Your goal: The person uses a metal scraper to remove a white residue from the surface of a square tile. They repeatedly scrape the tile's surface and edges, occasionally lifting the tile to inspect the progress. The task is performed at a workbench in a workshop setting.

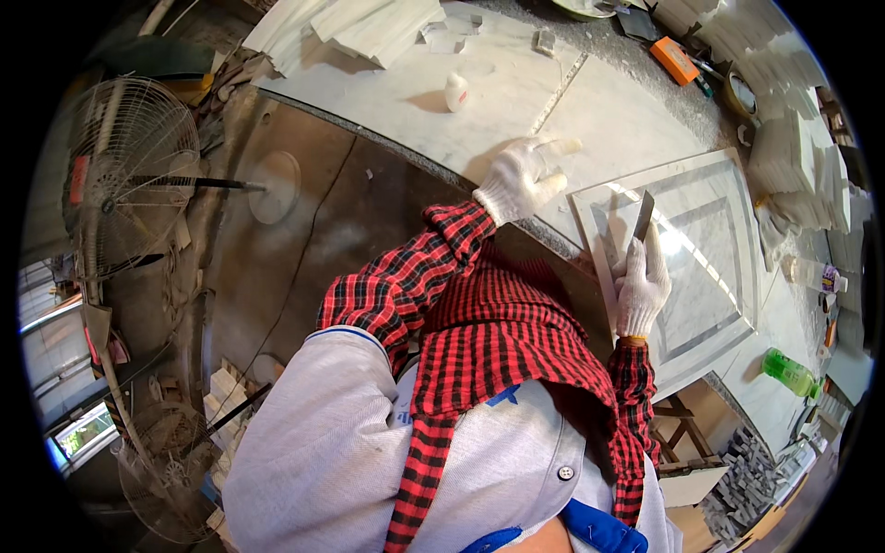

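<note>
My right hand (643, 286), in a white knit glove, grips a thin dark scraper blade (644, 216) that points up and away from me. Beneath that hand lies a square marble panel (705, 217) with grey inlaid bands and a bright reflection across it. My left hand (518, 180), gloved as well, hovers by the worktable's near edge, left of the panel. Its thumb and forefinger are stretched apart, with nothing seen between them. Beyond it, a small white bottle (456, 93) stands on the pale stone worktable (516, 55).
White stone slabs (378, 28) are stacked at the far left of the table, more tiles (784, 166) at the right. An orange box (675, 61) lies at the back. A green bottle (790, 372) and a clear bottle (814, 274) lie rightward. A large fan (129, 180) stands left.
</note>
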A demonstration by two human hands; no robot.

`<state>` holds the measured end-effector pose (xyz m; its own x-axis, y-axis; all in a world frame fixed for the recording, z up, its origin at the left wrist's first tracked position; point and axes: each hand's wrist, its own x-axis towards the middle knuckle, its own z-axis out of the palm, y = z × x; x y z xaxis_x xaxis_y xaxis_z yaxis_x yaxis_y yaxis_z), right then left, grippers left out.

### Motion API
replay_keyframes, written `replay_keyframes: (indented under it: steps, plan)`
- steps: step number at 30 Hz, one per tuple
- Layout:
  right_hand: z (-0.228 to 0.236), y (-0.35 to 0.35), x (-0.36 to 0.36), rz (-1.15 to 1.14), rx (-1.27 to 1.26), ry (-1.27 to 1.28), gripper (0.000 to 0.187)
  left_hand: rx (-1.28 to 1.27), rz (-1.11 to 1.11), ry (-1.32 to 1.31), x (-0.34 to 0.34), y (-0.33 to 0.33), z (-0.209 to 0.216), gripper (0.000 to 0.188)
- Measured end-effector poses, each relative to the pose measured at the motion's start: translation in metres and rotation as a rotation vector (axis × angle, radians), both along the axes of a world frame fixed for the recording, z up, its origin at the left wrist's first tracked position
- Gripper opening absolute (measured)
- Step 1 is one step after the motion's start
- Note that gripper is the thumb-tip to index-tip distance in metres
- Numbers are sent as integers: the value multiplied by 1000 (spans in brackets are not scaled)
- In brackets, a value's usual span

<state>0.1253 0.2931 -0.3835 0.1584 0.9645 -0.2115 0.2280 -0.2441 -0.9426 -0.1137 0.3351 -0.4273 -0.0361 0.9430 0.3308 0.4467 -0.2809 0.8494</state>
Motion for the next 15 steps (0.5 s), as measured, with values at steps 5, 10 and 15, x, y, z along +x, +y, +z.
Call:
replay_keyframes:
  steps: [5, 10, 15]
  plan:
    - [-8, -4, -1, -36, 75, -22, 43, -35, -7, -14, 2, 0, -8, 35]
    - [7, 1, 10, -147, -44, 185, 45, -400, 121, -467, 7, -10, -3, 32]
    - [1, 1, 51, -241, 22, 312, 48, 174, 152, 260, 0, -31, 8, 60]
